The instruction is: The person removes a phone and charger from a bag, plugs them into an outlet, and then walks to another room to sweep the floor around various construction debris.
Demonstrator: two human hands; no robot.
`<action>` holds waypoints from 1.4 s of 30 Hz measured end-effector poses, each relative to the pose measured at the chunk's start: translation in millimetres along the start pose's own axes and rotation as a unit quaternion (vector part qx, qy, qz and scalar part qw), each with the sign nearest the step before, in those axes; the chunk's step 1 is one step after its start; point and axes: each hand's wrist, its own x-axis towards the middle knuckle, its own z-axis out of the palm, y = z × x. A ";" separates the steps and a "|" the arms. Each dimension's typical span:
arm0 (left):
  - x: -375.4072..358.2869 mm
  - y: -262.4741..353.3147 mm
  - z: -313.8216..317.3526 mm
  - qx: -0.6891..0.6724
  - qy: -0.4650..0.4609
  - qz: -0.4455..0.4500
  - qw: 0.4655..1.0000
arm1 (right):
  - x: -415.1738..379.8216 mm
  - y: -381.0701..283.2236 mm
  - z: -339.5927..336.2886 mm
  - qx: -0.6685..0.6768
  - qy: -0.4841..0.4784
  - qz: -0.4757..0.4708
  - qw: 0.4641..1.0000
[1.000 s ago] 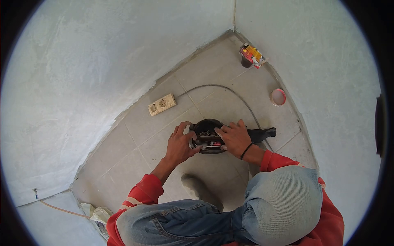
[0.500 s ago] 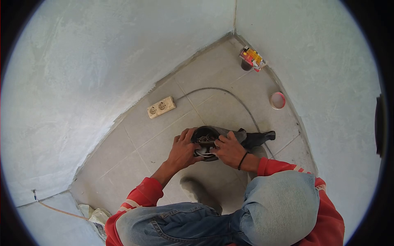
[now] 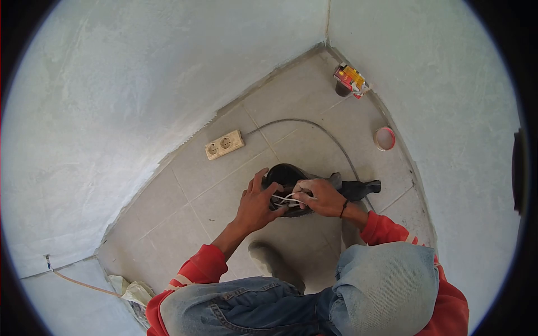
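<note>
A black rounded object (image 3: 287,172), open on top, lies low between my legs, with a dark nozzle-like end (image 3: 361,189) pointing right. White wires (image 3: 287,198) cross its opening. My left hand (image 3: 258,203) rests on its left side, fingers spread around the rim, the thumb at the lower edge. My right hand (image 3: 320,197), with a black band on the wrist, pinches the white wires above the opening. The inside of the object is dark and partly hidden by my fingers.
A two-socket power strip (image 3: 225,144) lies on the tiles, its grey cable (image 3: 330,137) curving right. Near the right wall are a tape roll (image 3: 384,139) and a red-yellow package (image 3: 349,80) on a dark cup. A crumpled bag (image 3: 136,293) is at lower left.
My right hand has lifted and shifted slightly right, with white wires now raised in its fingers. My left fingers have spread more. The view has shifted slightly.
</note>
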 end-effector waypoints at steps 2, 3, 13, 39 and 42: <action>-4.9 3.8 0.1 0.068 -0.027 -0.008 0.997 | -9.3 6.3 8.1 0.012 0.063 -0.036 0.997; -8.7 2.1 2.2 0.068 -0.029 -0.008 0.997 | -11.5 7.3 11.4 0.012 0.063 -0.034 0.997; -13.7 -9.6 16.3 0.022 0.016 -0.004 1.000 | -4.0 -57.2 -23.7 0.306 -0.024 -0.007 0.952; -11.2 -14.1 12.0 0.061 0.014 0.026 0.998 | -18.1 -131.7 -121.2 0.569 0.147 -0.166 0.792; 2.7 -8.0 11.1 0.083 0.041 0.075 0.993 | -11.3 -121.0 -120.5 0.514 0.216 -0.036 0.829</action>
